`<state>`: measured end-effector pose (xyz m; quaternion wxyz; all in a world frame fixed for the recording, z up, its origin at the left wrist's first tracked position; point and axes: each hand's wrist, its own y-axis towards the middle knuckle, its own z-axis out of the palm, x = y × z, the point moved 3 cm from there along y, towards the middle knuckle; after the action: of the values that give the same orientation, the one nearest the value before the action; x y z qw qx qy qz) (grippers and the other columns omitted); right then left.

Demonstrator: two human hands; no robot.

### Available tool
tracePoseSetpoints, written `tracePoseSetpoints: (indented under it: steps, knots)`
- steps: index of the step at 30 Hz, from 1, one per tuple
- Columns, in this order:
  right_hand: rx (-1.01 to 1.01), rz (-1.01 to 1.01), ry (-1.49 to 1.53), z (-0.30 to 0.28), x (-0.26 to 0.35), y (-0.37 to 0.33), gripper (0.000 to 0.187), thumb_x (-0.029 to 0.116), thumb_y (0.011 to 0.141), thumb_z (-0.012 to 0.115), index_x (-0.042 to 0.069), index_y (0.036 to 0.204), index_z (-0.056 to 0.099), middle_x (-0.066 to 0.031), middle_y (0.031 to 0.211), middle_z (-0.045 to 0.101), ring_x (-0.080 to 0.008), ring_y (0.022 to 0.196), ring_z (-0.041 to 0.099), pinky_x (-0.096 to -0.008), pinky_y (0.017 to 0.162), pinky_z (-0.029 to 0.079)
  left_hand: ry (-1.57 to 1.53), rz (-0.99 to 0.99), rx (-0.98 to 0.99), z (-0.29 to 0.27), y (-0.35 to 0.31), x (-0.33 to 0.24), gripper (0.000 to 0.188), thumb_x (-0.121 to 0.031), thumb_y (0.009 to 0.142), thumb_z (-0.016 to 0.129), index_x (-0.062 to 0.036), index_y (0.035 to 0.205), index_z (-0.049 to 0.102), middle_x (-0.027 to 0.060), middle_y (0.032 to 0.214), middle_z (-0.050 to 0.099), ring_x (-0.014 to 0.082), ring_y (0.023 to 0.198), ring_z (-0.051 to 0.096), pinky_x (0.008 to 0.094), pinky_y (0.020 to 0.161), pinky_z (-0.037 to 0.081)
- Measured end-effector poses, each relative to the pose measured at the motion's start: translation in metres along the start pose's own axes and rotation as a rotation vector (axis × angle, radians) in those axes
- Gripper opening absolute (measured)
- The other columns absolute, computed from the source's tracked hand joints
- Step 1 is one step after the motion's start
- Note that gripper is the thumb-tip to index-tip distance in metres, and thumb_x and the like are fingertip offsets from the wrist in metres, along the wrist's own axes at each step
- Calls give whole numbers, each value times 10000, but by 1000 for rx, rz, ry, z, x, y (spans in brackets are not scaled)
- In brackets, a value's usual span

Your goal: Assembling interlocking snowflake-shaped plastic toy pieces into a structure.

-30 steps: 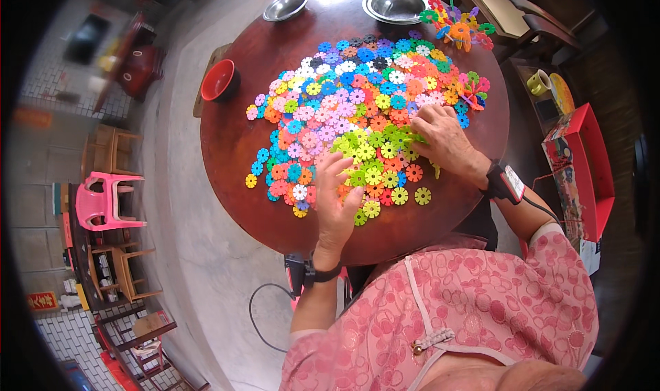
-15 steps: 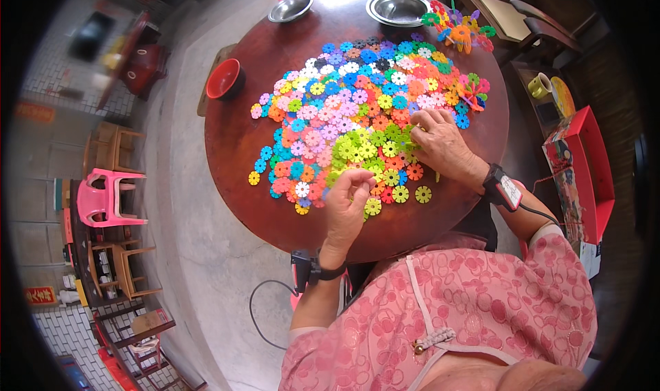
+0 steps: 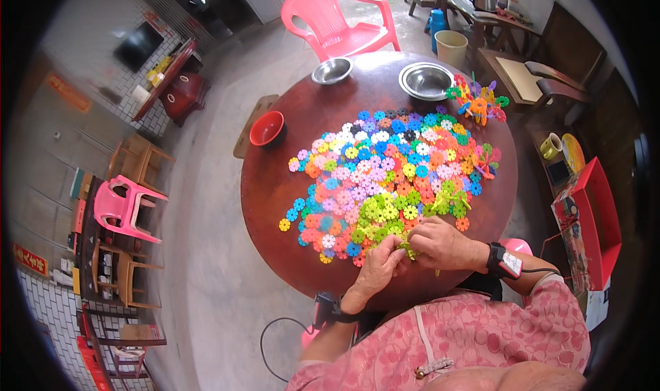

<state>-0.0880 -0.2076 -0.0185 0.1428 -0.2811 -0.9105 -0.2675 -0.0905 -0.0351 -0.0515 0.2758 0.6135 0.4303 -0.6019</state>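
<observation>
A wide pile of plastic flower-shaped interlocking discs in many colours is spread over the round brown table. At the near side of the pile my two hands meet. My left hand is closed, fingertips pinched at a lime-green flower disc. My right hand is closed on lime-green discs from the other side; its fingers hide part of them. Just beyond the right hand, a cluster of joined lime-green discs lies on the pile. Loose lime-green discs lie beyond the left fingers.
Along the table's far side are two metal bowls and a multicoloured disc construction. A red bowl stands at the left rim. Beyond the table is a pink plastic chair; a red box is at right.
My right hand has left the lime-green cluster and come nearer and left, meeting my left hand at the discs. The view has tilted up, showing more of the far room.
</observation>
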Motion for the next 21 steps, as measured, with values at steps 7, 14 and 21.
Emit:
tracePoseSetpoints:
  steps: [7,14,21]
  knots:
    - [110,474,610,-5,-17,-3,269,254,891,625,33,1010,529,-159,853,593,-303,801,600,-396,682,473,-66,130,-50,-3,4,8,91,-131,968,509,-40,969,521,41,781,643,82,641,596,209,547,474]
    - [83,217,410,3,-6,-5,296,258,875,624,31,1039,528,-169,889,607,-346,830,618,-419,699,496,-328,-237,202,4,3,12,317,-364,1000,434,-65,1051,526,55,810,630,93,618,593,204,507,480]
    - [187,222,137,9,4,-6,358,376,857,621,51,916,480,-147,741,591,-342,700,624,-427,605,496,-368,-313,302,12,-2,20,291,-336,1002,424,-77,1048,549,-2,732,533,51,540,467,181,458,376]
